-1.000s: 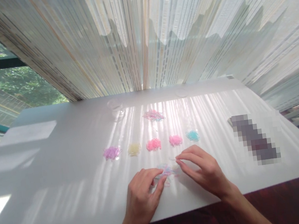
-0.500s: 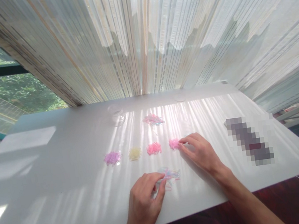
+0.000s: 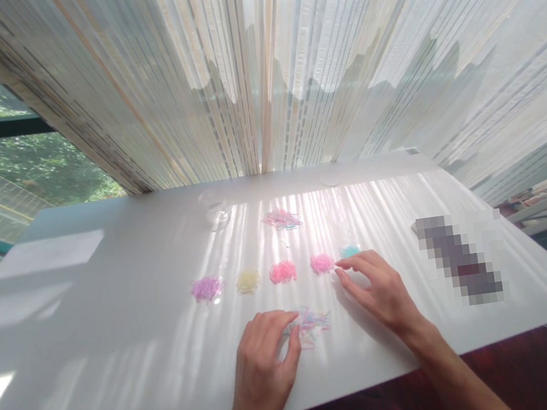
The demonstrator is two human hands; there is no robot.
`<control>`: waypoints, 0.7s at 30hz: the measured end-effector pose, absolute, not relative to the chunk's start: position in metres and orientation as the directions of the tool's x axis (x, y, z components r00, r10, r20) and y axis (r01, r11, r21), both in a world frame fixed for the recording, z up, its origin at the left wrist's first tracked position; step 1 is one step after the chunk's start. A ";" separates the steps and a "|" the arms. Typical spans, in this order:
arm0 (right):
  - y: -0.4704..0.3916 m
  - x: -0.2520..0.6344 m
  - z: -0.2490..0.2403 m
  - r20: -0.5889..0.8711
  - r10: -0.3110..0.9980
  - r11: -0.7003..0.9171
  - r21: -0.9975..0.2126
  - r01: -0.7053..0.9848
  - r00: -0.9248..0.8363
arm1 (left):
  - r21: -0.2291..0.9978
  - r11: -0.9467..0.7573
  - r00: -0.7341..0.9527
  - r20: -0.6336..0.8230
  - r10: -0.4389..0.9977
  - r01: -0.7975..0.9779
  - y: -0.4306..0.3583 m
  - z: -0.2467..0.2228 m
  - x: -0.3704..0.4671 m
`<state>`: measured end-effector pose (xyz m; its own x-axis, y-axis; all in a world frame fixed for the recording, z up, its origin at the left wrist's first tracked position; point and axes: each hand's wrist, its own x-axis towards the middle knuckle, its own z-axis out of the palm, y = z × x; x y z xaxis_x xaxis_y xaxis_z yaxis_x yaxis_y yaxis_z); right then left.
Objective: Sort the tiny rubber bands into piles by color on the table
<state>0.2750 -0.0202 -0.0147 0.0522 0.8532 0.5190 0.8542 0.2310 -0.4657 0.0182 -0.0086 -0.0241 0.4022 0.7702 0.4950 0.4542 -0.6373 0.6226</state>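
Observation:
My left hand rests at the left edge of a mixed pile of pastel paper clips, its thumb and forefinger apart and no clip visible between them. Just right of a small pink paper clip heap is my right hand, thumb and fingertips slightly parted, nothing seen in them. Behind its fingers a turquoise heap shows in part. The row goes on leftward with a coral-pink heap, a pale yellow heap and a purple heap.
Farther back on the white table lies another mixed clip pile. A clear round container stands to its left, with a clear disc at the back right. A blurred-out dark object lies on the right. Curtains hang beyond the table.
My right hand has drawn back a little to the right from the pink heap and its fingertips have parted, uncovering the turquoise heap. My left thumb and forefinger have spread apart at the mixed pile.

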 end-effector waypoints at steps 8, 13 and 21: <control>-0.009 0.276 -0.017 0.456 0.886 0.164 -0.466 0.869 0.078 | 0.613 -0.642 0.400 0.503 0.767 0.461 -0.008 -0.024 0.019; -0.001 0.273 -0.017 0.430 0.901 0.170 -0.461 0.871 0.052 | 0.623 -0.637 0.406 0.491 0.771 0.455 -0.007 -0.026 0.019; 0.001 0.270 -0.019 0.460 0.883 0.163 -0.485 0.859 0.092 | 0.630 -0.633 0.420 0.476 0.772 0.449 -0.007 -0.025 0.020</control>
